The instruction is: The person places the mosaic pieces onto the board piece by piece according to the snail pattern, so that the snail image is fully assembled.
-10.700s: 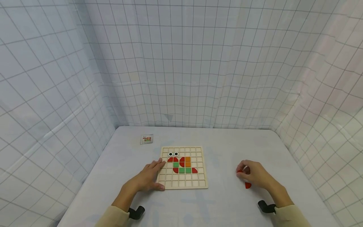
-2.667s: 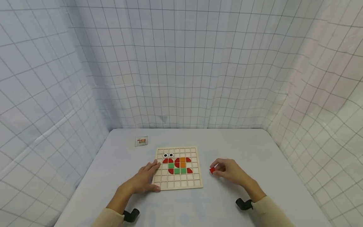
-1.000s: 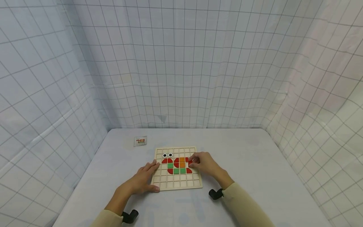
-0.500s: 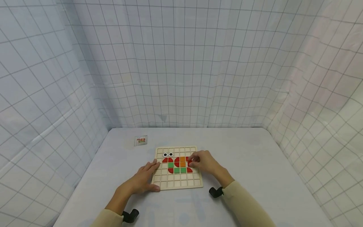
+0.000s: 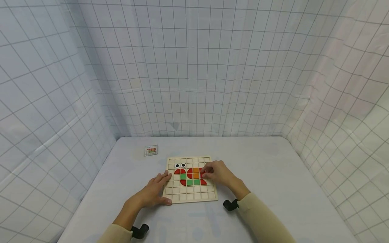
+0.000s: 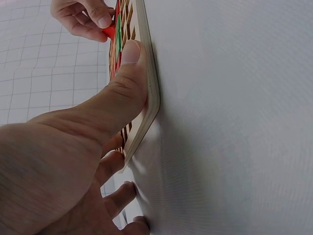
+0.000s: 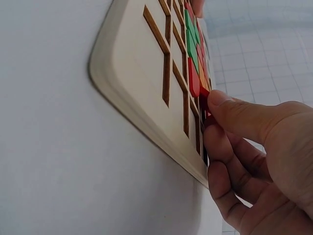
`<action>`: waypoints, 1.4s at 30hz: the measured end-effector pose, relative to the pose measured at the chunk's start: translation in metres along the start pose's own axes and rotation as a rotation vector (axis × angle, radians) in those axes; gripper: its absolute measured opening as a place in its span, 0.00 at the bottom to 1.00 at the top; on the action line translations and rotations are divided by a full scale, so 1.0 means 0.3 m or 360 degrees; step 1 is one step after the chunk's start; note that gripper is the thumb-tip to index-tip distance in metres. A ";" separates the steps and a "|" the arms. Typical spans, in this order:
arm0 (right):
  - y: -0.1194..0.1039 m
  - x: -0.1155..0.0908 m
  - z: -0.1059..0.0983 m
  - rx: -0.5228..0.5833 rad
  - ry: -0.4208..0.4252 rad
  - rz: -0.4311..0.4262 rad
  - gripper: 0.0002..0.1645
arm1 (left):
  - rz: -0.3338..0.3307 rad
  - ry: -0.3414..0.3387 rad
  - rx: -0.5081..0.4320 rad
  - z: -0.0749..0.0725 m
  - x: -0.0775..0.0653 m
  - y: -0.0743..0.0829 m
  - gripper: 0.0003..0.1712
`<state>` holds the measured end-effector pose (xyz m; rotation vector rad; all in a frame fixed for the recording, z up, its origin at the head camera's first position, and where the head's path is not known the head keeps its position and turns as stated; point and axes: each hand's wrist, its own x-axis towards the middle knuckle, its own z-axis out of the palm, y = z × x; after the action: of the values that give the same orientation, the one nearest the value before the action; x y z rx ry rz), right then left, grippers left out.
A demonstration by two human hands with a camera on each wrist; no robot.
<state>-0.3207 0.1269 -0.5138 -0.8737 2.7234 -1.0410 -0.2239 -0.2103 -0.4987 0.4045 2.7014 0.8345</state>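
A wooden grid board (image 5: 189,196) lies on the table, its cells partly filled with red, green and orange tiles and two eye tiles (image 5: 180,165). My left hand (image 5: 151,193) rests on its left side, thumb on the near corner and fingers spread along the edge. At the right end of the tile figure, my right hand (image 5: 221,174) pinches a red tile (image 7: 210,119) between thumb and fingers, at a cell beside the orange tiles (image 5: 196,173). The fingers partly hide this tile. Just nearer lies a red quarter-round tile (image 5: 203,182), next to the green tiles (image 5: 193,182).
A small picture card (image 5: 151,150) with a similar coloured figure lies behind the board to the left. White grid-patterned curtains (image 5: 194,84) enclose the table (image 5: 258,168) at the back and both sides.
Earlier the right hand picked among red pieces on the right; a red quarter tile joined the board's upper right. It then brought another red tile to the board. The left hand stayed put.
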 end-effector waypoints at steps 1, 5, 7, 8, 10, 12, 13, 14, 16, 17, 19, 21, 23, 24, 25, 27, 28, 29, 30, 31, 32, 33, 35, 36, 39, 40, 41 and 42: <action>0.000 0.002 0.001 0.0002 -0.0004 -0.0003 0.06 | 0.0000 0.0000 0.0002 0.000 -0.001 0.001 0.68; 0.002 0.010 0.005 -0.0001 -0.0009 -0.0004 0.03 | 0.0003 0.0000 -0.0001 -0.001 -0.002 0.002 0.67; 0.002 0.012 0.006 0.0001 -0.0009 -0.0001 0.02 | 0.0006 0.0003 -0.0003 -0.001 -0.003 0.003 0.67; 0.001 0.013 0.006 0.0003 -0.0007 0.0002 0.02 | 0.0007 0.0005 -0.0007 -0.001 -0.003 0.003 0.67; 0.000 0.013 0.006 0.0003 -0.0003 0.0011 0.03 | 0.0009 0.0007 -0.0006 -0.002 -0.004 0.003 0.67; -0.002 0.014 0.006 0.0008 -0.0001 0.0027 0.04 | 0.0009 0.0005 -0.0004 -0.001 -0.004 0.002 0.67; -0.002 0.013 0.006 0.0012 0.0003 0.0037 0.04 | 0.0010 0.0002 -0.0005 -0.001 -0.004 0.002 0.67; -0.001 0.014 0.007 0.0011 0.0006 0.0045 0.05 | 0.0013 0.0000 -0.0007 0.000 -0.004 0.001 0.67; -0.001 0.015 0.008 0.0009 0.0018 0.0058 0.05 | 0.0018 0.0000 0.0002 0.000 -0.003 0.001 0.67; 0.000 0.016 0.008 0.0008 0.0024 0.0061 0.06 | 0.0019 0.0002 0.0007 -0.001 -0.003 0.002 0.67; 0.001 0.018 0.009 0.0002 0.0037 0.0065 0.06 | 0.0018 0.0007 0.0008 -0.002 -0.003 0.003 0.67; 0.001 0.019 0.009 -0.0003 0.0044 0.0065 0.05 | 0.0011 0.0012 0.0009 -0.004 -0.004 0.003 0.67; 0.003 0.020 0.011 -0.0009 0.0041 0.0070 0.05 | 0.0009 0.0014 0.0015 -0.004 -0.004 0.003 0.67; 0.004 0.020 0.012 -0.0012 0.0039 0.0077 0.05 | 0.0006 0.0014 0.0013 -0.004 -0.003 0.003 0.67; 0.006 0.020 0.014 -0.0015 0.0036 0.0082 0.04 | 0.0005 0.0014 0.0017 -0.002 -0.002 0.002 0.67; 0.009 0.019 0.017 -0.0017 0.0031 0.0098 0.04 | 0.0007 0.0013 0.0024 -0.001 -0.003 0.002 0.67; 0.009 0.019 0.018 -0.0015 0.0030 0.0108 0.04 | 0.0009 0.0013 0.0025 0.000 -0.002 0.002 0.67; 0.008 0.018 0.018 -0.0009 0.0029 0.0118 0.04 | 0.0002 0.0010 0.0015 0.000 -0.002 0.002 0.67; 0.008 0.018 0.018 -0.0002 0.0029 0.0127 0.04 | 0.0002 0.0009 0.0017 0.000 -0.001 0.003 0.67; 0.007 0.016 0.018 0.0009 0.0030 0.0136 0.04 | -0.0001 0.0010 0.0015 0.001 -0.001 0.003 0.67; 0.007 0.015 0.018 0.0020 0.0031 0.0147 0.03 | -0.0002 0.0013 0.0013 0.001 -0.002 0.005 0.67; 0.006 0.013 0.018 0.0033 0.0032 0.0155 0.03 | -0.0005 0.0016 0.0011 0.001 -0.002 0.006 0.67; 0.006 0.011 0.017 0.0050 0.0034 0.0167 0.03 | -0.0011 0.0022 0.0008 0.002 -0.002 0.007 0.67; 0.005 0.010 0.016 0.0057 0.0033 0.0169 0.03 | -0.0012 0.0026 0.0008 0.002 -0.003 0.008 0.67; 0.006 0.009 0.014 0.0068 0.0019 0.0164 0.03 | -0.0016 0.0031 0.0004 0.002 -0.005 0.010 0.67; 0.008 0.008 0.013 0.0062 0.0015 0.0155 0.03 | -0.0016 0.0031 0.0001 0.002 -0.006 0.011 0.67; 0.008 0.008 0.013 0.0061 0.0011 0.0151 0.03 | -0.0015 0.0032 -0.0001 0.002 -0.007 0.011 0.67; 0.010 0.007 0.012 0.0056 0.0009 0.0144 0.03 | -0.0014 0.0032 -0.0001 0.002 -0.007 0.011 0.67</action>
<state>-0.3229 0.1253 -0.5183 -0.7357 2.7125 -1.0719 -0.2211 -0.2082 -0.4969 0.3861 2.7196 0.8414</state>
